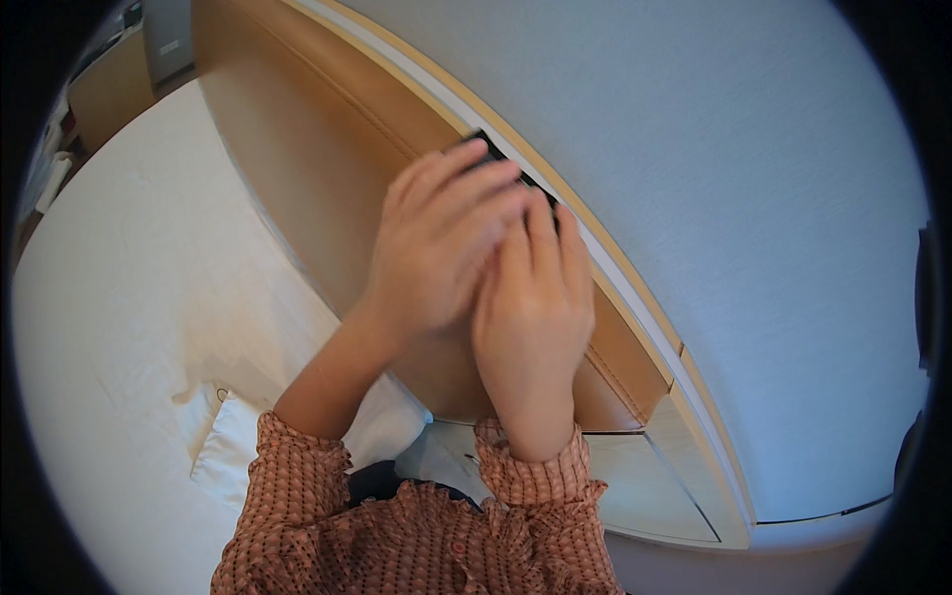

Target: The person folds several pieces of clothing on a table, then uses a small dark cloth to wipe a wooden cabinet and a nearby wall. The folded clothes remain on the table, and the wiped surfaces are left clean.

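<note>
My left hand and my right hand are raised side by side, backs up, their fingers overlapping. Partly under the fingertips shows a flat dark object with a black edge; its kind is unclear, and whether one or both hands grip it is hidden. It lies over or just above the top edge of a tan stitched leather headboard, beside a pale wood trim. My left hand looks slightly blurred. Both forearms come out of patterned, ruffled sleeves.
A bed with a white sheet fills the left side. On it lies a small white cloth pouch with a loop. A light blue-grey wall rises behind the headboard. A pale panel stands at lower right, and a wooden cabinet at upper left.
</note>
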Demonstrator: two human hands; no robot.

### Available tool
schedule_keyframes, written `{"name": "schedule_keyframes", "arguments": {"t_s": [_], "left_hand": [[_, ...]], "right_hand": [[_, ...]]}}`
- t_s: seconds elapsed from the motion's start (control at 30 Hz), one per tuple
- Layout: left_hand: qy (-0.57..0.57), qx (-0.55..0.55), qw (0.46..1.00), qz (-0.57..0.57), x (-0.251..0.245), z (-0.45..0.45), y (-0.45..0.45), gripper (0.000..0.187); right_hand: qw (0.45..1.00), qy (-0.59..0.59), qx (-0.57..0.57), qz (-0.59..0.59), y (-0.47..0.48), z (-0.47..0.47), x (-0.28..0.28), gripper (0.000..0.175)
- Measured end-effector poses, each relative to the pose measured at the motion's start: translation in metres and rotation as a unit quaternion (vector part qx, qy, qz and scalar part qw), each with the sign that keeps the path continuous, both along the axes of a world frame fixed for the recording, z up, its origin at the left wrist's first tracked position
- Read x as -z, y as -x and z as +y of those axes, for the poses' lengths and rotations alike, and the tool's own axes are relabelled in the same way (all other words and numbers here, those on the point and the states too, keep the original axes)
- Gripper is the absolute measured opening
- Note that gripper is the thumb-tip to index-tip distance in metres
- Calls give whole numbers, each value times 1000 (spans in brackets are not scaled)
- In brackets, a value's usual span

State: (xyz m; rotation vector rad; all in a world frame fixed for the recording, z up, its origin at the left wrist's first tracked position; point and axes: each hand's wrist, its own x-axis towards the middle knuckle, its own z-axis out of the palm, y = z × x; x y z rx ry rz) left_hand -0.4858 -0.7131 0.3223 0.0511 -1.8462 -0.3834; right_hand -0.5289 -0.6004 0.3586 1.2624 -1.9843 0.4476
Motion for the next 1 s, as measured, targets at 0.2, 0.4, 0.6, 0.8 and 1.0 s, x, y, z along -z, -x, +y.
{"name": "schedule_keyframes", "arguments": {"t_s": [0.2,0.4,0.6,0.8,1.0], "left_hand": [[-1,-37,999,-3,4,-37,10,29],[1,5,1000,-31,10,9,4,39],[-13,90,993,-73,3,78,4,48],[-6,162,985,-52,2,136,7,41],[29,135,990,2,19,144,0,29]], "right_hand": [[999,9,-47,3,3,-25,-5,30],[999,-27,-24,-1,0,26,-12,27],[996,-39,21,-74,-6,98,-16,27],[988,21,56,-145,-15,152,-6,30],[991,85,71,-76,-21,162,28,30]]}}
